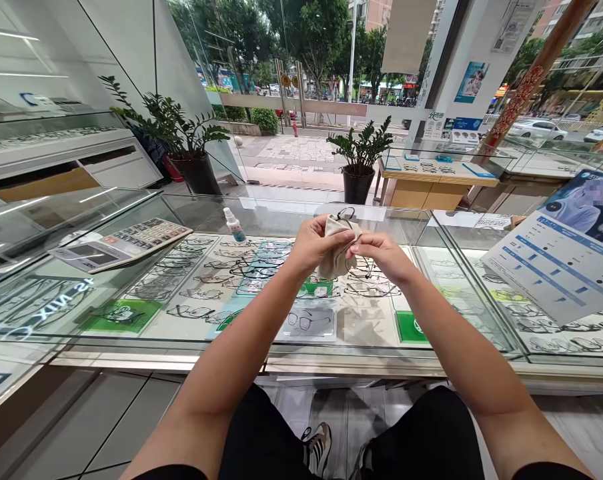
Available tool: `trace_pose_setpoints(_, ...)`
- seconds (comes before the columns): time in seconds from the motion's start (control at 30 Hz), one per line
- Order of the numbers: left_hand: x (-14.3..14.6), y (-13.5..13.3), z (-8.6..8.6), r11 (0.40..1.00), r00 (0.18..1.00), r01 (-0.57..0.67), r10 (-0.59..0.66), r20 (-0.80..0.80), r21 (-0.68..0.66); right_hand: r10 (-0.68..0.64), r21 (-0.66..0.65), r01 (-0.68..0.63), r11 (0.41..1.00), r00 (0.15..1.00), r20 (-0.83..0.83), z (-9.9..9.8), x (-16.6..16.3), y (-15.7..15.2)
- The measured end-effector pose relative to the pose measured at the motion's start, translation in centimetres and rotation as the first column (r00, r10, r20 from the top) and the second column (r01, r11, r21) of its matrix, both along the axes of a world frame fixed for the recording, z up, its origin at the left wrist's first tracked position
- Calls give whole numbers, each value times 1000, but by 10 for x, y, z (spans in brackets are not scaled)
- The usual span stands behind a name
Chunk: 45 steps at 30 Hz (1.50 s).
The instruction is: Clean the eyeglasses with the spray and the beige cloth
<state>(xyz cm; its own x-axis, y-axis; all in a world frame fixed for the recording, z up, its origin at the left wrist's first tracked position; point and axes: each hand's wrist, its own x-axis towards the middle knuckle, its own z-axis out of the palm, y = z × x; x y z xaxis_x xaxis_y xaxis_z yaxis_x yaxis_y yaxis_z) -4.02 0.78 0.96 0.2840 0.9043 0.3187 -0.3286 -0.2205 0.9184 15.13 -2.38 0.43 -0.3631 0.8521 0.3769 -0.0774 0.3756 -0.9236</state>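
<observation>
Above the glass display counter (pixel 281 357), both my hands are closed around a beige cloth (pixel 333 268). A thin dark eyeglasses frame (pixel 347 213) pokes out of the cloth at the top, and the rest of it is mostly covered. My left hand (pixel 312 245) wraps the cloth from the left, thumb laid across its front. From the right, my right hand (pixel 384 257) pinches the cloth's edge with thumb and fingertips. Dark thin lines show just below the right fingers; I cannot tell whether they belong to the held eyeglasses or to frames under the glass.
A small spray bottle (pixel 235 225) stands on the counter at the left. Further left lies a flat printed panel (pixel 126 245). A blue-and-white sign (pixel 561 257) stands at the right. Under the glass are several rows of eyeglasses (pixel 306 321). Two potted plants (pixel 359 180) stand beyond.
</observation>
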Motion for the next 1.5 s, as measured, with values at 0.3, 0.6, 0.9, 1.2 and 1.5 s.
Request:
trace_pose_setpoints(0.3,-5,8,-2,999,1000,-11,12,-26,35,3,2,-3,1000,1000,-13,-2,0,3)
trace_pose_setpoints(0.6,-15,8,3,965,967,253,-253,-9,71,-65,-74,56,996,990,-127,3,4,1)
trace_pose_setpoints(0.9,-4,5,-3,988,992,128,-127,-16,82,-42,-81,31,996,991,-130,-5,-1,3)
trace_pose_setpoints(1.2,3,5,-7,999,1000,-15,15,-1,52,-17,-49,14,999,997,-75,-10,-2,6)
trace_pose_setpoints(1.5,1,18,-9,996,977,-82,88,195,-39,-195,-10,197,980,956,-219,-3,5,8)
